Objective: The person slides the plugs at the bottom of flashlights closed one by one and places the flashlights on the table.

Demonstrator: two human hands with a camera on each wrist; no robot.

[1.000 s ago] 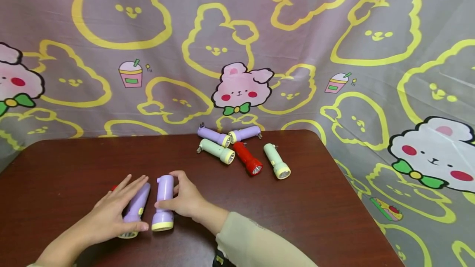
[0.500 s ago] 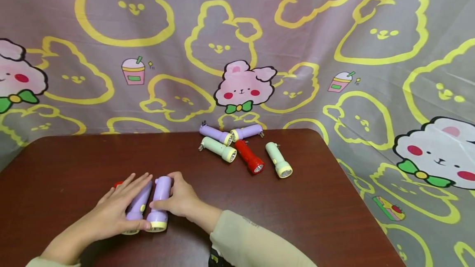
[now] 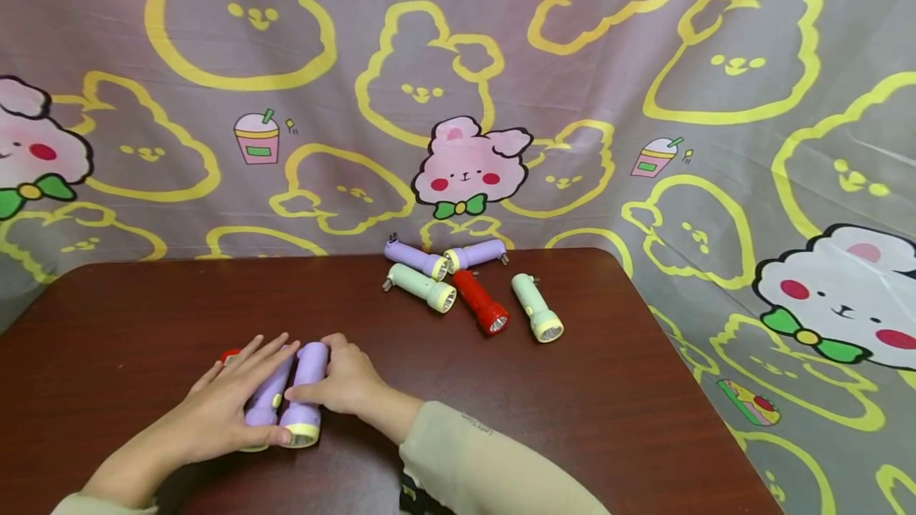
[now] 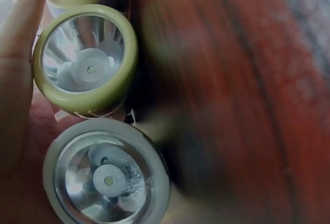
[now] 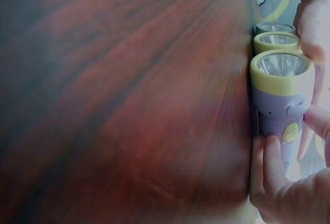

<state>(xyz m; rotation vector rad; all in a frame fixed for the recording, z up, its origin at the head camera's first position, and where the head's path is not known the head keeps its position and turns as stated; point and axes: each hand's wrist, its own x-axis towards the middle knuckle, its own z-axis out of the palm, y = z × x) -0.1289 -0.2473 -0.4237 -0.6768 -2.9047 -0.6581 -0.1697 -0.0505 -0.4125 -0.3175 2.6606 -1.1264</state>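
My right hand [image 3: 348, 376] grips a purple flashlight [image 3: 311, 365] with a cream rim, thumb on one side and fingers on the other, as the right wrist view also shows. A second purple flashlight [image 3: 268, 397] lies close beside it on the left. Over that one stretches my left hand [image 3: 222, 412], fingers extended, its thumb at the rim of the gripped flashlight. A bit of red [image 3: 229, 355] shows behind the left fingers; the rest is hidden. In the left wrist view, a grey-rimmed flashlight head [image 4: 108, 180] sits beside a cream-rimmed head [image 4: 90, 64], with another partly visible above.
Toward the back of the brown table [image 3: 444, 420] lie two purple flashlights [image 3: 415, 257], two pale green ones [image 3: 422, 287] and a red one [image 3: 479, 304]. A patterned curtain [image 3: 343, 102] hangs behind the table's far edge.
My right hand has moved the gripped purple flashlight left, closer to the second purple one. The left hand stays nearly in place. Its thumb now meets the rim of the gripped flashlight.
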